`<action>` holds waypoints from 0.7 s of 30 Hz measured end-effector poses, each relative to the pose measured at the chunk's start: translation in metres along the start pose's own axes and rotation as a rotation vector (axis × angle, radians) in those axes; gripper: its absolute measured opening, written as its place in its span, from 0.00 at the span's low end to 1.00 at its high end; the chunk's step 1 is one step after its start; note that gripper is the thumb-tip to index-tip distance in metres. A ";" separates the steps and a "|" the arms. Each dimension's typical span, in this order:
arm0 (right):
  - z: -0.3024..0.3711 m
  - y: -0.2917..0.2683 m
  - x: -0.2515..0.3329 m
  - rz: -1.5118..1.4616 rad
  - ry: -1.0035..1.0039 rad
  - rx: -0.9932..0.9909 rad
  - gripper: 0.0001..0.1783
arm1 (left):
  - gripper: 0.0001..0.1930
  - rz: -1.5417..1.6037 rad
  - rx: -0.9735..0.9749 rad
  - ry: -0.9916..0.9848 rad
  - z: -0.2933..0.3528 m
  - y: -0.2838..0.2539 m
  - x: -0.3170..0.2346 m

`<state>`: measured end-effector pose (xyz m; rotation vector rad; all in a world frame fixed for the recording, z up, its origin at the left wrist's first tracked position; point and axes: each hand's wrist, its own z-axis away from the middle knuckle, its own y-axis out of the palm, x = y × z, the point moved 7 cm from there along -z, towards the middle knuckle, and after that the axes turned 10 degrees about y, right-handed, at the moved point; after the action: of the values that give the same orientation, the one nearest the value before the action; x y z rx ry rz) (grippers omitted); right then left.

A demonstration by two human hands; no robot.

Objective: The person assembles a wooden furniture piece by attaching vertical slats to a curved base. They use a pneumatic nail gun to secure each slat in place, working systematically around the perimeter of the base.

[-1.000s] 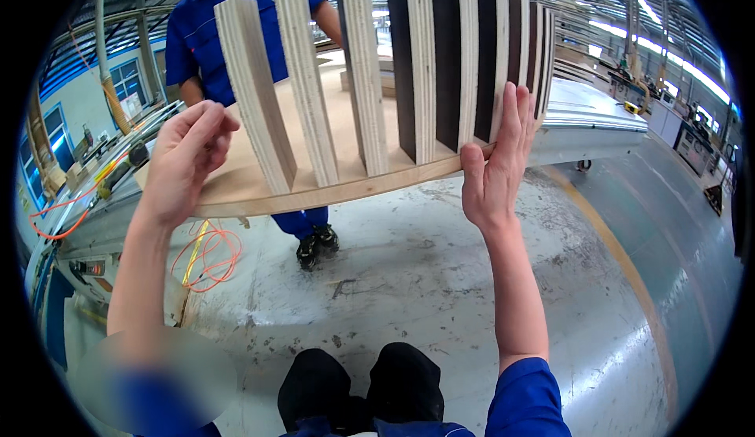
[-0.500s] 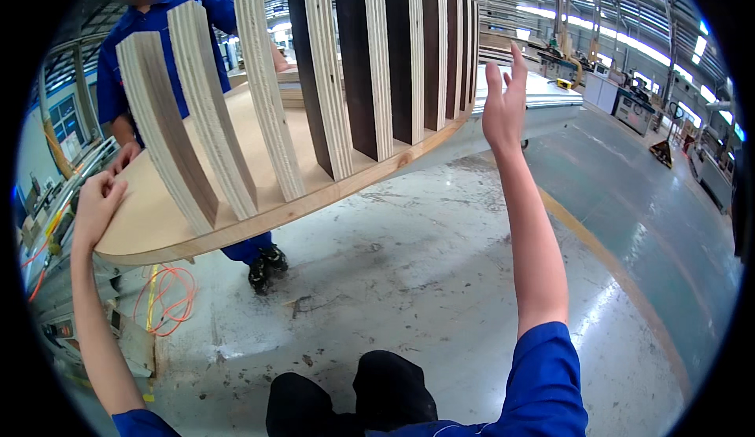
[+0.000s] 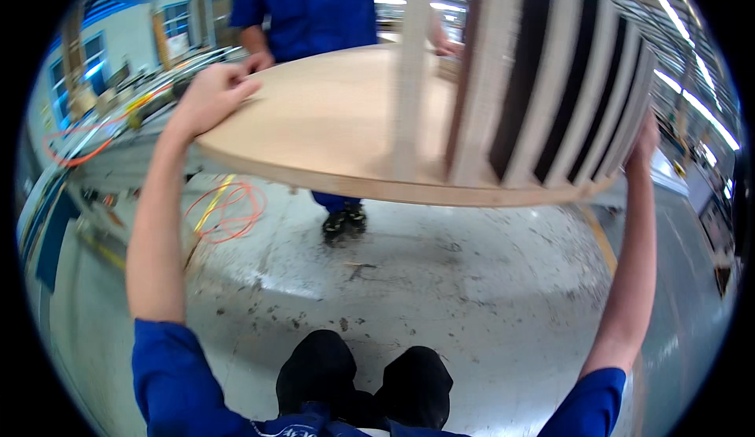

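Observation:
A broad, pale wooden board (image 3: 314, 126) with a curved edge lies in front of me at chest height. My left hand (image 3: 211, 97) is closed on its left rim, fingers curled and thumb over the top. On the right part of the board stands a row of thick plywood strips (image 3: 481, 83), with pale layered edges and some dark faces, blurred by motion. At the far right end of the row is my right hand (image 3: 646, 145), against the board's edge and the last strip. Its fingers are mostly hidden behind the strips.
Across the board stands a person in blue workwear (image 3: 314, 12), one hand (image 3: 258, 61) at the board's far left edge. An orange hose (image 3: 236, 213) lies coiled on the grey floor at left. A cluttered metal bench (image 3: 118, 134) stands behind my left arm.
My view has turned left. The strips now stand farther right, and a wide bare stretch of board shows beside my left hand. My right hand, earlier stretched open, has come against the row's end.

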<state>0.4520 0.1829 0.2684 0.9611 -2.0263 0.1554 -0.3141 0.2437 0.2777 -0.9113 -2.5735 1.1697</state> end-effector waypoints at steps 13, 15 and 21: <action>-0.049 -0.035 -0.078 0.149 -0.077 0.136 0.29 | 0.21 -0.007 -0.040 -0.059 0.010 -0.010 0.001; -0.049 -0.028 -0.095 0.043 0.045 0.185 0.29 | 0.21 -0.017 -0.056 -0.065 0.013 -0.011 0.004; -0.051 -0.027 -0.097 0.056 -0.108 0.337 0.27 | 0.23 -0.062 -0.116 -0.012 0.013 -0.010 0.003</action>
<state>0.5354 0.2418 0.2207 1.1398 -2.1691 0.4973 -0.3267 0.2322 0.2757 -0.8423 -2.6824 1.0222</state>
